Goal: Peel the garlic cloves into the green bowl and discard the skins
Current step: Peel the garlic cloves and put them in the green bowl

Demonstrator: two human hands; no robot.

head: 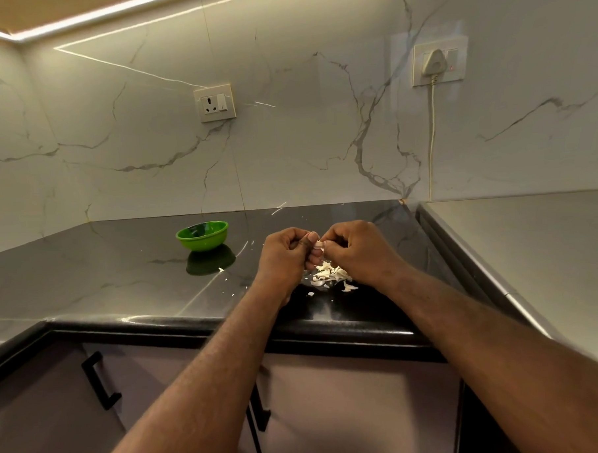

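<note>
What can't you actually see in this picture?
Head view, the only one:
- Inside of the green bowl: its near wall hides the bottom, so any peeled garlic there cannot be seen.
- The garlic clove: only a pale sliver shows between the left hand and right hand; curled fingers cover the rest.
- The pile of skins: both hands hide its far edge.

Forearms (228,359) fwd, L hand (285,252) & R hand (358,247) together, fingers (312,237) curled, both pinching garlic clove (319,245)
</note>
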